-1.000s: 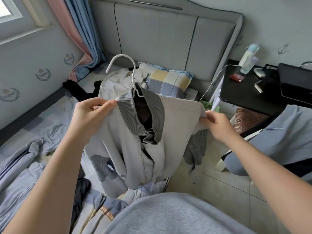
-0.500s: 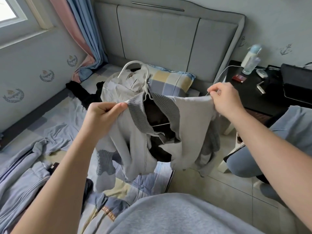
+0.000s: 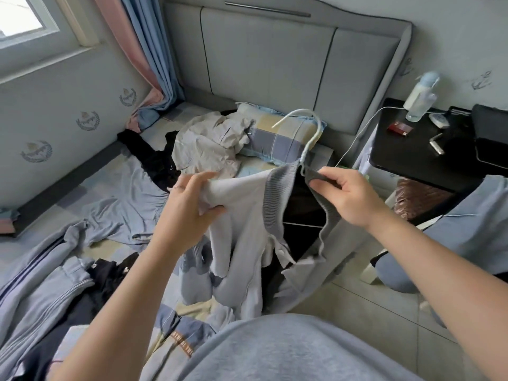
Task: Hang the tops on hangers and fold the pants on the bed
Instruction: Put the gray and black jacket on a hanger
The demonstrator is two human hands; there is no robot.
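A light grey zip jacket (image 3: 242, 229) with a dark ribbed collar hangs in the air over the bed's right edge, on a white hanger (image 3: 309, 133) whose hook sticks up above the collar. My left hand (image 3: 192, 207) grips the jacket's left shoulder. My right hand (image 3: 349, 196) pinches the right side of the ribbed collar. The hanger's bar shows inside the open front. A beige top (image 3: 209, 144) lies crumpled by the pillow, black clothes (image 3: 154, 160) beside it. Grey-blue striped pants (image 3: 44, 284) lie at the left.
A checked pillow (image 3: 277, 138) rests against the grey headboard (image 3: 275, 59). A black nightstand (image 3: 428, 149) on the right holds a bottle (image 3: 420, 100), a red box and small items. A white cable runs down beside it. Tiled floor (image 3: 371, 312) lies right of the bed.
My right hand moved from the jacket's right shoulder down and inward to the ribbed collar. The jacket and hanger shifted right; the hook now tilts to the right.
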